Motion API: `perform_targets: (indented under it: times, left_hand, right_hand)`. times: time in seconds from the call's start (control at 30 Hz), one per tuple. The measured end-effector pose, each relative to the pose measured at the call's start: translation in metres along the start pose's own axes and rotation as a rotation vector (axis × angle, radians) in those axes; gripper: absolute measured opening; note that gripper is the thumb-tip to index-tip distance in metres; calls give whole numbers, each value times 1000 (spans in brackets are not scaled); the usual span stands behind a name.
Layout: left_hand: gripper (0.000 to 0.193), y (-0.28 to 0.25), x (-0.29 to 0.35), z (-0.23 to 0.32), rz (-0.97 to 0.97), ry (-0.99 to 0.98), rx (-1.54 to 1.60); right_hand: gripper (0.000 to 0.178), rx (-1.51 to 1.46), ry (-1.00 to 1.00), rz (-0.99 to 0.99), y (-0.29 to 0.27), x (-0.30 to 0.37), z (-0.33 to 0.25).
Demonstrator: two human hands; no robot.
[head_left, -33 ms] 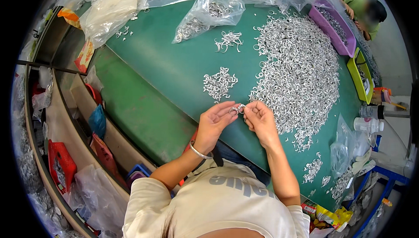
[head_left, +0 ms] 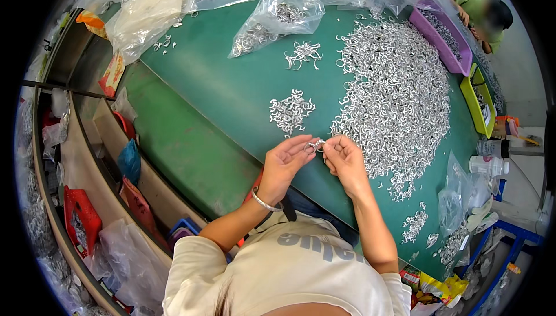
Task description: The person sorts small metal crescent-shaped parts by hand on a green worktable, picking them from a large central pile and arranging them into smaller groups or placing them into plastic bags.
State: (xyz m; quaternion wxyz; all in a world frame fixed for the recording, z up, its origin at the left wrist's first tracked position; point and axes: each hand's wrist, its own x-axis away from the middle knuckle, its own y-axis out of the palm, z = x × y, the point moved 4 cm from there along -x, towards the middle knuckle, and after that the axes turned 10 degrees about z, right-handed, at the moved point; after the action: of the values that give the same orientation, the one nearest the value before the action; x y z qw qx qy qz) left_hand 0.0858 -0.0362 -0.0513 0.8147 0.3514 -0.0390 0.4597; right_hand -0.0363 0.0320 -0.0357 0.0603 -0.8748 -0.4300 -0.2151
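Observation:
Close together over the near part of the green table, both my hands hold small silvery metal pieces. My left hand has its thumb and fingers closed on a shiny metal ring. Right beside that ring, my right hand pinches a similar metal ring. The two pieces meet or overlap; whether they are linked is too small to tell. Just beyond my hands lies a small heap of curved silvery pieces. To its right spreads a large pile of the same kind of pieces.
A clear plastic bag of rings lies farther back, near another small heap. A purple basket and a green basket line the right side. Left stands shelving with a red basket. Another person sits at far right.

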Motion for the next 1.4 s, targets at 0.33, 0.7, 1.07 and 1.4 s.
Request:
perform_targets:
  times: [0.33, 0.7, 1.07, 1.4]
  left_hand:
    - [28, 11, -19, 4, -39, -185, 49]
    - [12, 50, -242, 130, 600, 303, 633]
    - [30, 89, -25, -1, -145, -400, 89]
    - [27, 66, 22, -73, -239, -744, 220]
  right_hand:
    - [16, 131, -296, 130, -4, 11, -9]
    - [28, -1160, 404, -154, -45, 32, 3]
    - [29, -887, -83, 81, -68, 58, -9]
    - [19, 622, -665, 291, -77, 88, -33]
